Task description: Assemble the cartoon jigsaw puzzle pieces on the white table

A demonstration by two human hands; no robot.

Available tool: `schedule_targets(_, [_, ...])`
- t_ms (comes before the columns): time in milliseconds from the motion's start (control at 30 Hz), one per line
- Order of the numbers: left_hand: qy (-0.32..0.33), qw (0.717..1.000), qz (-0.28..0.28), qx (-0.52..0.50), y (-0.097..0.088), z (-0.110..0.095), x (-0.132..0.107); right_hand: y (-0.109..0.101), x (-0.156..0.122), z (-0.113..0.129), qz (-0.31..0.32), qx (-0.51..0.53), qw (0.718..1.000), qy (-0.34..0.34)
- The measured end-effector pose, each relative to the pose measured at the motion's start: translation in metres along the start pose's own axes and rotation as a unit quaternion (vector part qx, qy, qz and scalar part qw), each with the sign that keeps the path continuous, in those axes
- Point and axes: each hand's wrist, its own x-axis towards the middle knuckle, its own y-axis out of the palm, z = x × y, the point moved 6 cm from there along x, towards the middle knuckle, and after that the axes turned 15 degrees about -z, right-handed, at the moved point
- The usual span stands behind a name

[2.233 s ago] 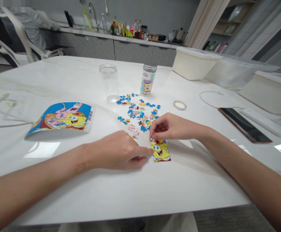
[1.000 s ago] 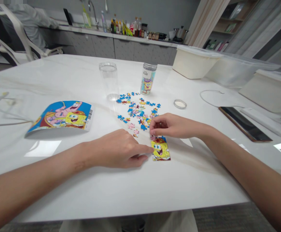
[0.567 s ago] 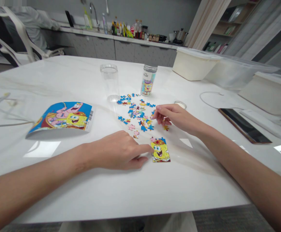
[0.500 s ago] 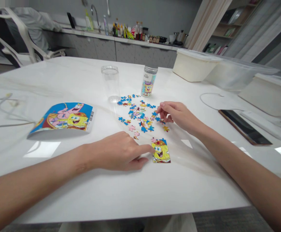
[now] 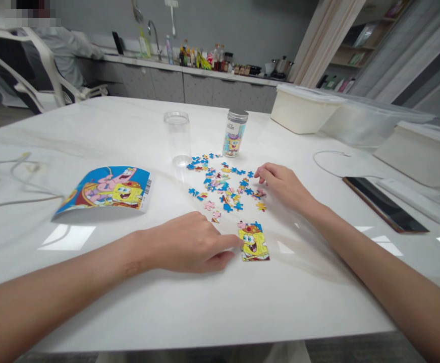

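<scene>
Since the earlier frame, my right hand (image 5: 280,182) has moved off the joined puzzle section (image 5: 255,243) to the right fringe of the loose pieces (image 5: 238,206). Its fingers curl close together, and I cannot tell whether that grip has a piece. My left hand (image 5: 189,242) pinches nothing: its index finger reaches to the section's left edge, seemingly touching it, thumb apart. The section lies flat before me on the surface (image 5: 167,307), nearer than the loose pieces. I judge it best to keep that fingertip light, so the joints stay flat, and to take one piece by its rim without nudging neighbours. Two jars, clear (image 5: 177,138) and labelled (image 5: 233,136), bound the far side; room to move lies rightward, toward the phone (image 5: 386,204), and toward the near edge.
</scene>
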Motion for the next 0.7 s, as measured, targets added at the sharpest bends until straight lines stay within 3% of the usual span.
schedule_targets(333, [-0.026, 0.998, 0.052, 0.014, 0.003, 0.0, 0.001, 0.004, -0.002, -0.004, 0.004, -0.056, 0.998, -0.011])
schedule_targets(700, [-0.029, 0.997, 0.059, 0.028, 0.004, 0.0, -0.002, -0.005, 0.006, -0.011, -0.025, -0.06, 0.998, -0.001])
